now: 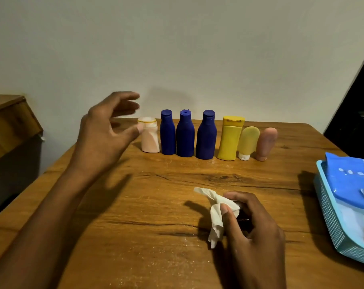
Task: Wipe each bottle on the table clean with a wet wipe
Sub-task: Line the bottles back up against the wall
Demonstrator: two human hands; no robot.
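Nearest, right hand (253, 222) pinched a wet wipe (218, 211); left hand (106, 132) hovered spread beside the pink bottle (149, 138).

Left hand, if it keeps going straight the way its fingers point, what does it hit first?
Most likely the pink bottle at the left end of the row: the left hand is open, fingers aimed right at its cap. Depth is unclear, so it might pass just in front.

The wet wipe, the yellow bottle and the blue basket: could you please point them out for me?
wet wipe (217, 213), head view, crumpled middle.
yellow bottle (229, 140), head view, front of body.
blue basket (329, 217), head view, perforated left wall.
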